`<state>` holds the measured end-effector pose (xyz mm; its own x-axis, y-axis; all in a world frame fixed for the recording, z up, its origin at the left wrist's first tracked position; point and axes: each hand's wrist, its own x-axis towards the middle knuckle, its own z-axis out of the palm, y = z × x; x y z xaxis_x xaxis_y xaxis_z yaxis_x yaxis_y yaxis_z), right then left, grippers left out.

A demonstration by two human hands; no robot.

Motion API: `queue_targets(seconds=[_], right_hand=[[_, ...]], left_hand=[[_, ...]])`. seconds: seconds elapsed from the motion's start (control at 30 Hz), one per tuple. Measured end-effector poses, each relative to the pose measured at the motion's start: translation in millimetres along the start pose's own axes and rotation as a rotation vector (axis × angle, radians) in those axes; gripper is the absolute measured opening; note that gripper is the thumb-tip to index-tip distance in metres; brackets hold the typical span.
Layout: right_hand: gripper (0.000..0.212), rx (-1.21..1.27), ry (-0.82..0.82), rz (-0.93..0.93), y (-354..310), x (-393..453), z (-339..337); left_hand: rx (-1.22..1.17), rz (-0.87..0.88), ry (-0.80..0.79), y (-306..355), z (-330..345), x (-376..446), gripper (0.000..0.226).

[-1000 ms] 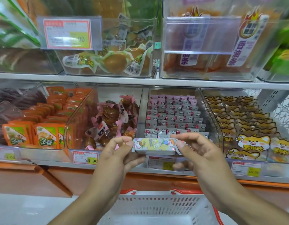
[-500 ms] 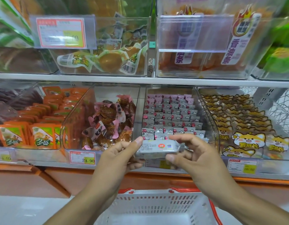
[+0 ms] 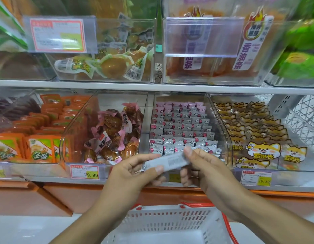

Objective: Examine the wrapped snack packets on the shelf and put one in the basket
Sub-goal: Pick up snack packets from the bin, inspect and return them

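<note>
Head view: both hands are up in front of the lower shelf, sharing one long, thin, silver-grey wrapped snack packet (image 3: 167,161). The left hand (image 3: 133,175) pinches the packet's left end between thumb and curled fingers; the right hand (image 3: 203,169) pinches the right end, index fingertip on the top edge, thumb underneath. The packet's long axis runs left to right, tilted slightly up toward the right hand, printed back with a barcode facing the camera.

The packet sits just in front of the clear plastic bin of small pink-and-grey wrapped packets (image 3: 181,131), between the two hands, clear of the shelf edge. The white plastic shopping basket with red handles (image 3: 170,224) is directly below the packet and well apart from it, open mouth up, between the two forearms.

Judgement: examining step in hand, nothing in the basket that shows. The drop is straight down. Both hands are about equally near the basket; either could carry the packet once the other lets go. Turned lengthways or kept crossways, the packet looks as if it fits the basket mouth easily.
</note>
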<state>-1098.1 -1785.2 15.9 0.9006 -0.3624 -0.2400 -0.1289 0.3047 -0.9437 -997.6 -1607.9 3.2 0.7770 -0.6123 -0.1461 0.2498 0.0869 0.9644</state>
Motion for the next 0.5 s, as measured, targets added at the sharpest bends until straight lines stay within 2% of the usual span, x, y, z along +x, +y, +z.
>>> queue_targets(seconds=[0.07,0.13,0.27,0.37,0.43,0.5], right_hand=[[0.065,-0.036,-0.023,-0.046,-3.0,2.1,-1.7],[0.063,-0.08,-0.037,-0.073,-6.0,3.6,-2.2],[0.07,-0.006,-0.069,-0.056,-3.5,4.8,1.2],[0.056,0.05,-0.008,-0.084,-1.9,5.5,3.2],[0.056,0.05,0.063,-0.076,-2.1,7.6,1.3],[0.055,-0.001,0.062,-0.041,-3.7,11.0,-1.7]], left_hand=[[-0.04,-0.047,0.026,0.6,1.1,1.4,0.043],[0.023,-0.069,0.022,0.2,3.3,2.2,0.046],[0.083,-0.065,0.005,-1.7,5.0,1.6,0.051],[0.046,-0.031,0.015,-2.8,4.1,2.8,0.054],[-0.004,-0.021,0.078,-2.8,3.8,4.0,0.061],[-0.008,-0.015,0.142,-3.1,3.1,3.8,0.067]])
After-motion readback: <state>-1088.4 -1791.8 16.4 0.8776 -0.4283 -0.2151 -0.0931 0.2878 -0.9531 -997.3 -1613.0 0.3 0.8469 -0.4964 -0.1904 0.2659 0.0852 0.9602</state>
